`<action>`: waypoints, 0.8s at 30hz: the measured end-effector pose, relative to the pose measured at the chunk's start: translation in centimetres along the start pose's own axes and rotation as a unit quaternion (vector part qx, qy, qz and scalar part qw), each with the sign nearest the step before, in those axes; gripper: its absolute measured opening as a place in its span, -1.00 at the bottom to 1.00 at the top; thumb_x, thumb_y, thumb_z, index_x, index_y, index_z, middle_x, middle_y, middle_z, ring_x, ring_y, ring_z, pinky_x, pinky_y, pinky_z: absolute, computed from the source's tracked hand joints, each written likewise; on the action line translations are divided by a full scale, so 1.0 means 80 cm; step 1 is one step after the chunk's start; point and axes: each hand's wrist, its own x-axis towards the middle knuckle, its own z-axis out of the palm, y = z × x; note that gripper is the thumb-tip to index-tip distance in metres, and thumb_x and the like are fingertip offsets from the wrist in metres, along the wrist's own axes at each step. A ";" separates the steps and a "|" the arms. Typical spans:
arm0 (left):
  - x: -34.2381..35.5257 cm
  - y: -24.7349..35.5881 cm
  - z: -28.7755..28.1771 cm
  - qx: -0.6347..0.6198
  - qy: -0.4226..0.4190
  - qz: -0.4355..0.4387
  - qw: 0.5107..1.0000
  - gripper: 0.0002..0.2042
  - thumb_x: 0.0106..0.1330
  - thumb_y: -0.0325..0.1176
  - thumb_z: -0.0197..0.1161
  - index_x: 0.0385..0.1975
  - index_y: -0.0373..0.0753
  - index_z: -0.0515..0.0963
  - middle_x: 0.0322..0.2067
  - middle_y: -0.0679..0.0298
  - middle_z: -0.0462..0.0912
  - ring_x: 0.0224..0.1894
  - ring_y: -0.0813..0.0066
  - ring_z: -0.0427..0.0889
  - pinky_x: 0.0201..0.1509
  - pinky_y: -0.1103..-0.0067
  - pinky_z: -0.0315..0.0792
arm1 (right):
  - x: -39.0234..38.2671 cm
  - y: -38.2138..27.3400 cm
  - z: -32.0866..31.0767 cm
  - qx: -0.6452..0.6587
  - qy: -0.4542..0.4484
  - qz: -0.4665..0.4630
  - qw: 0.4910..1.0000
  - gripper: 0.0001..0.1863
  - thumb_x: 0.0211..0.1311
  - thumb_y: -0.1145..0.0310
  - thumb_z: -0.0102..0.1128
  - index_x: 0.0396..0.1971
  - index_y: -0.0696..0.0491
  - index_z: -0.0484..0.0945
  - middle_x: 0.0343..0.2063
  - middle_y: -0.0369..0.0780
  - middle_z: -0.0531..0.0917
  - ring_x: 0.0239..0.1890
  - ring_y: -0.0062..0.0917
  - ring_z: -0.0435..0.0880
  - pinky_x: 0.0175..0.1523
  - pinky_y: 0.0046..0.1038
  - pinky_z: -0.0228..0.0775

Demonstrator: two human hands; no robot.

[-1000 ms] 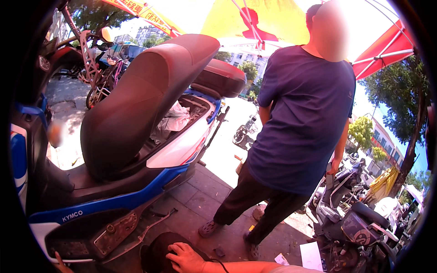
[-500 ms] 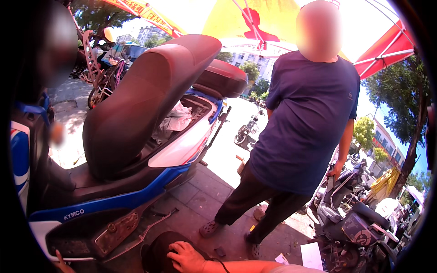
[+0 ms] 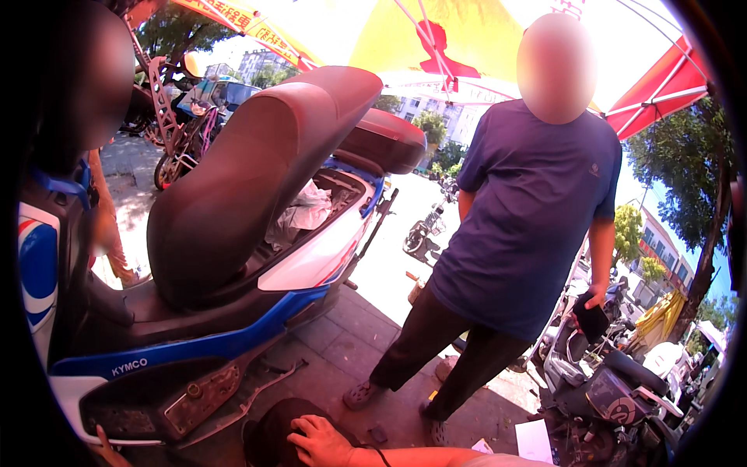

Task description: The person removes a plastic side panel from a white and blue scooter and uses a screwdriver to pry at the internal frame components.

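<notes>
A blue and white scooter (image 3: 194,350) stands at my left with its dark seat (image 3: 233,171) tipped up. My left hand (image 3: 107,450) is mostly cut off at the lower left; a stretched finger touches the scooter's lower side panel (image 3: 117,416). My right hand (image 3: 319,440) lies over a dark rounded thing (image 3: 276,420) whose kind I cannot make out. Its fingers are bent but apart, with nothing seen between them. Under the seat, crumpled pale plastic (image 3: 299,214) lies in the open storage space. A bent strip (image 3: 257,389) runs loose along the scooter's lower edge.
A person in a dark blue shirt (image 3: 529,226) stands ahead, holding a dark flat thing (image 3: 591,319). Parked scooters (image 3: 622,389) crowd the right. A white sheet (image 3: 535,442) lies on the paving. Overhead is a coloured canopy (image 3: 389,39). Another blurred person is at the far left.
The standing person's hand has come up and forward, showing the dark flat thing. The view has shifted slightly. My hands keep their places.
</notes>
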 end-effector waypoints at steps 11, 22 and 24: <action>-0.012 0.014 0.015 0.010 0.011 0.041 0.999 -0.18 0.24 -0.31 0.54 0.41 -0.39 0.17 0.26 -0.07 0.49 0.12 0.04 0.59 0.15 0.13 0.60 | -0.004 0.003 0.001 -0.004 0.000 0.005 1.000 -0.68 0.01 0.30 0.34 -0.17 -0.04 0.59 0.03 -0.05 0.49 0.17 -0.04 0.43 0.27 0.01 0.30; 0.043 -0.064 -0.028 0.018 0.007 0.079 0.997 -0.28 0.44 -0.13 0.36 0.48 -0.28 0.19 0.36 0.03 0.39 0.34 0.18 0.46 0.38 0.29 0.40 | -0.014 0.023 0.025 0.006 -0.022 0.025 0.999 -0.64 0.05 0.33 0.35 -0.09 -0.03 0.61 0.05 -0.16 0.51 0.20 -0.18 0.47 0.29 -0.16 0.35; 0.020 -0.045 -0.008 0.002 -0.006 0.085 0.996 -0.26 0.42 -0.16 0.38 0.48 -0.31 0.19 0.36 0.04 0.39 0.33 0.21 0.45 0.39 0.32 0.38 | -0.014 0.023 0.022 0.005 -0.031 0.028 0.999 -0.63 0.04 0.33 0.36 -0.09 -0.03 0.61 0.05 -0.17 0.51 0.19 -0.19 0.47 0.29 -0.16 0.35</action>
